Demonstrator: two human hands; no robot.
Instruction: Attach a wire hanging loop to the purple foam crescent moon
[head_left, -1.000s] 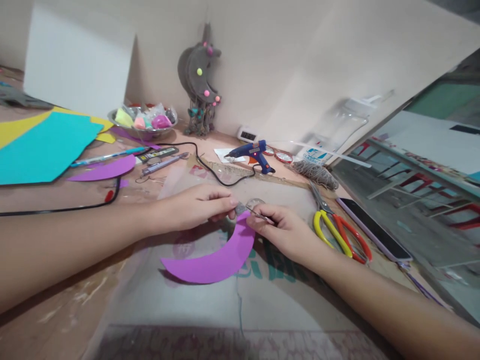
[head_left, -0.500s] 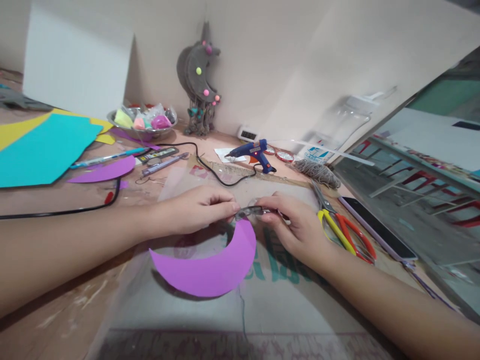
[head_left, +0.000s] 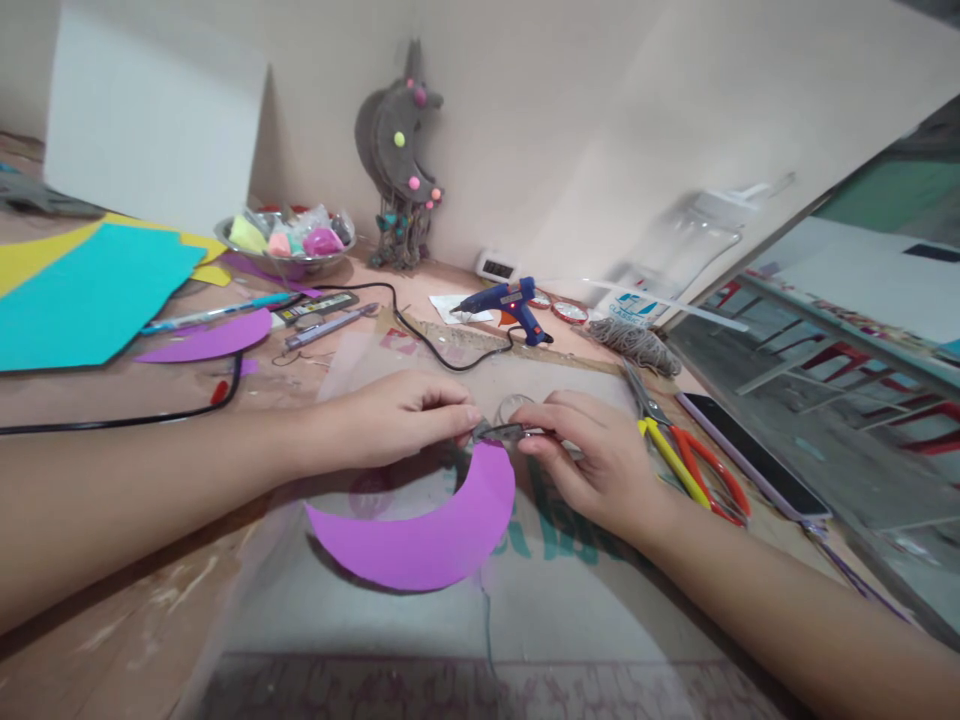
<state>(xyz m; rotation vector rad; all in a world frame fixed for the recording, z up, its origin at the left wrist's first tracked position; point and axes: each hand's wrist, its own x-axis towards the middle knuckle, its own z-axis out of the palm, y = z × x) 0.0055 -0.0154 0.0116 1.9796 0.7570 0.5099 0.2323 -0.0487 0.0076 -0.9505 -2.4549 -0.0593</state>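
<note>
A purple paper crescent (head_left: 420,545) is tilted slightly above the sheet, its upper tip beneath my fingers. My left hand (head_left: 420,420) is closed in a pinch at that tip, on the end of a thin translucent grey strip (head_left: 499,432) resembling ribbon or tape. The strip runs across to my right hand (head_left: 585,440), whose thumb and forefinger are closed on its other part. A clear loop (head_left: 516,406) shows beside the right fingertips; whether it joins the strip is unclear. The exact grip of the left fingertips is partly hidden.
A blue glue gun (head_left: 510,305) with a black cord lies behind my hands. At right are scissors (head_left: 682,450), a phone (head_left: 750,455) and grey yarn (head_left: 634,345). Leftward lie turquoise sheets (head_left: 97,295), pens and a metal bowl (head_left: 285,265) of clay packets.
The strip between my hands has turned edge-on and a clear loop now shows by the right fingers. The crescent has shifted slightly right; my left hand has hardly moved.
</note>
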